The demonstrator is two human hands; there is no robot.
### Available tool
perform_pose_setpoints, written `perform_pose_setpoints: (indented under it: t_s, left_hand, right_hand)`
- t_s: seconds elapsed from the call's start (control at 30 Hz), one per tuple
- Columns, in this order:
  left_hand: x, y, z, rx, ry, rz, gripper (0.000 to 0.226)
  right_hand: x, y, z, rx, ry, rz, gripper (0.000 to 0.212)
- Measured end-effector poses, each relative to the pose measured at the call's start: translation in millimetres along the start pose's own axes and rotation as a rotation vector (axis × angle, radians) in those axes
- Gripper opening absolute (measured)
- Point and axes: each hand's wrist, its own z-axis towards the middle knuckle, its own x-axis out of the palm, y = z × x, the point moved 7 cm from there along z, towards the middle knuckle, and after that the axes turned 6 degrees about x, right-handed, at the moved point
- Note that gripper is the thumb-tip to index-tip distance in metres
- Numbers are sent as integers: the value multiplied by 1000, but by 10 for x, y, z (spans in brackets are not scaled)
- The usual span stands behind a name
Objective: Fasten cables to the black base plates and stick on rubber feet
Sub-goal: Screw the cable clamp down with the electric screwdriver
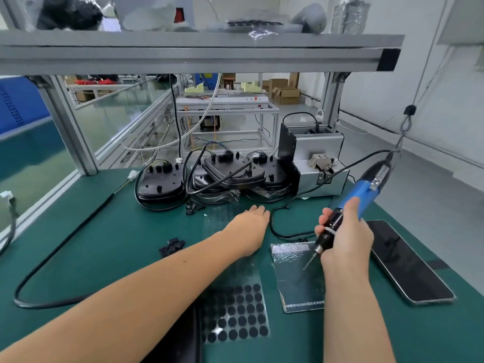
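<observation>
Wrapped around the blue-and-black electric screwdriver [348, 208], the right hand [345, 239] gripped its black lower barrel, the bit angled down over a clear plastic bag [296, 279] on the green mat. The left hand [251, 229] reached forward with fingers straight and holding nothing, toward the glossy black plastic base plates [222, 174] stacked with their cables [193, 158] at the bench's far edge. Those plates looked light, rigid and slick, best lifted by the rim, clear of the limp wiring. A transparent sheet [235, 318] near the person carried rows of round black rubber feet, soft and sticky-backed, probably best peeled by an edge. What the bag contained could not be made out.
</observation>
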Motion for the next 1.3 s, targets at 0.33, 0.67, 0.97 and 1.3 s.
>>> perform_pose_setpoints:
  t_s: [0.33,0.67,0.97,1.3]
  left_hand:
    - [-146,-455,-303,67,-105,-69,33]
    - [-254,-296,-108,-38,-131,-359,43]
    - [-304,-311,-31,62,-216,-266,29]
    - [-174,-750,-51,405,-181,-221,27]
  right_hand:
    - [-40,72,-62,-21,11,107,31]
    - [-9,94,-82,-67,34,120,29]
    - [-23,159,-87,-103,34,212,31]
    - [-5,170,-93,-121,50,246,32]
